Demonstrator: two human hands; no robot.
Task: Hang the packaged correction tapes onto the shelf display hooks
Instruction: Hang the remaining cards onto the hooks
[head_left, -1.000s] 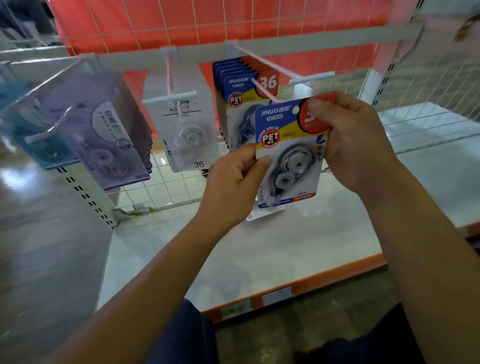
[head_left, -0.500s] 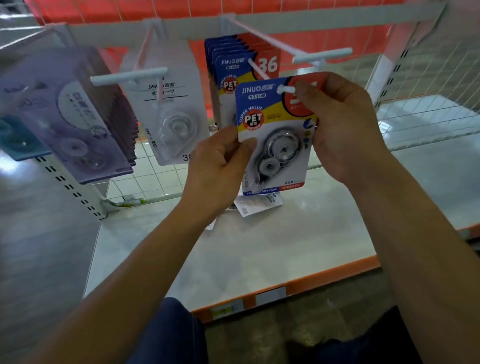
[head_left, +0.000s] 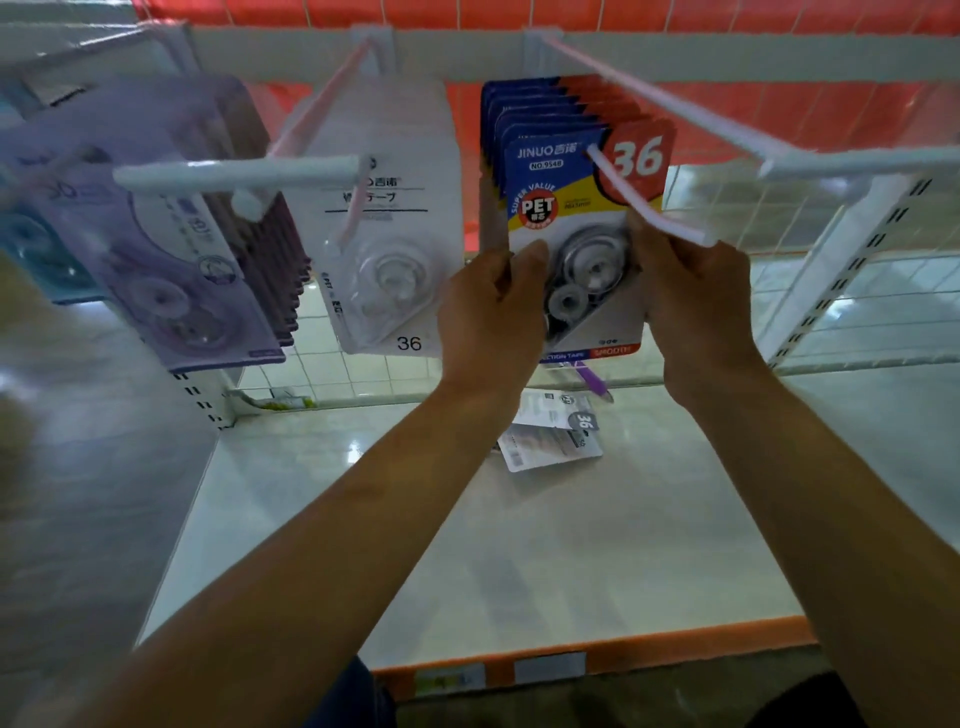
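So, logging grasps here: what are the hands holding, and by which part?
Both hold one blue correction tape pack: left hand at its left edge, right hand at its right edge.

Both forearms bare, extended forward and upward, converging slightly. Left hand (head_left: 491, 306) raised with back toward the camera, thumb forward, fingers curled in a pinch grip on a packaged item's left edge. Right hand (head_left: 696, 301) level with it, fingers closed on the right edge. Hands near, not touching.

We have one view only, worn on the head. It looks forward and down, close to the display hooks (head_left: 644, 208), with the shelf's (head_left: 519, 571) orange front edge below.
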